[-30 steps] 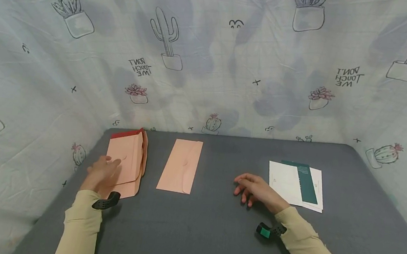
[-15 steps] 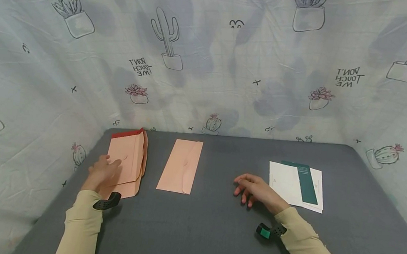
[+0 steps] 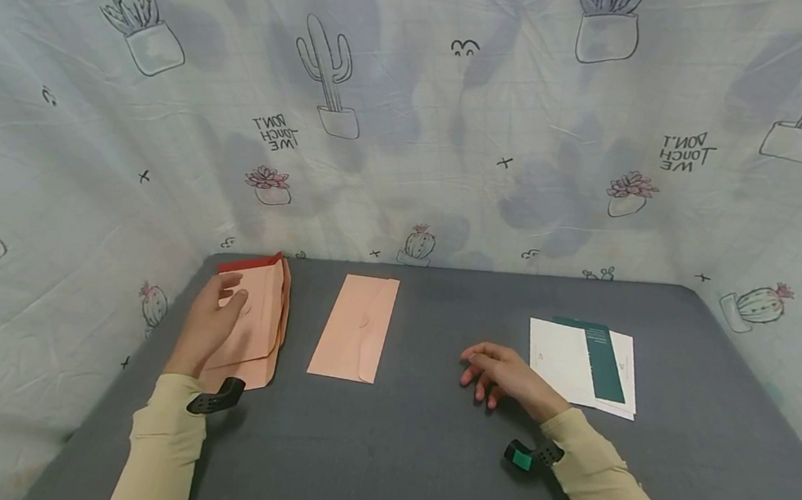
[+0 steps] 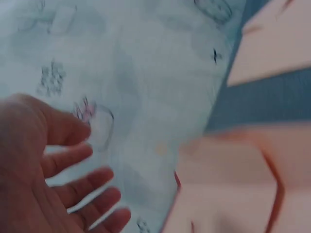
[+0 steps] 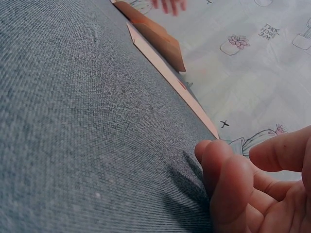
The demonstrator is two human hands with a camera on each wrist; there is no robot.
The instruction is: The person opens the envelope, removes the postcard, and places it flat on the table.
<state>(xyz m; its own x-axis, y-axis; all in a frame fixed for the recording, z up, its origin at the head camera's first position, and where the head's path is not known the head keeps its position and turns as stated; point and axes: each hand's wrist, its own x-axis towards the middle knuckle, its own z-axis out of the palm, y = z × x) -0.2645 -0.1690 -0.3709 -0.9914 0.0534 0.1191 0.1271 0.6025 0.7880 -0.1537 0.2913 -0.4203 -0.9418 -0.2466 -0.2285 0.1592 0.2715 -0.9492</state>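
Note:
A pile of pink envelopes (image 3: 260, 325), with a red edge showing at its far end, lies at the table's left. My left hand (image 3: 205, 327) is over the left side of this pile and hides part of it. In the left wrist view, that hand (image 4: 68, 184) has relaxed, slightly bent fingers with nothing in them, raised apart from the envelopes (image 4: 218, 194). One pink envelope (image 3: 355, 327) lies flat by itself, right of the pile. My right hand (image 3: 511, 378) rests on the table with loosely curled fingers, holding nothing, as the right wrist view of the hand (image 5: 262, 194) confirms.
White cards (image 3: 561, 359) and a dark green card (image 3: 605, 364) overlap on the right, just beyond my right wrist. The grey table (image 3: 377, 462) is bounded at the back and sides by a pale curtain (image 3: 416, 120) with cactus drawings.
My left hand has lifted off the envelope pile and moved slightly toward the far edge, its fingers bare. The pile, the single envelope, the cards and my right hand stay put.

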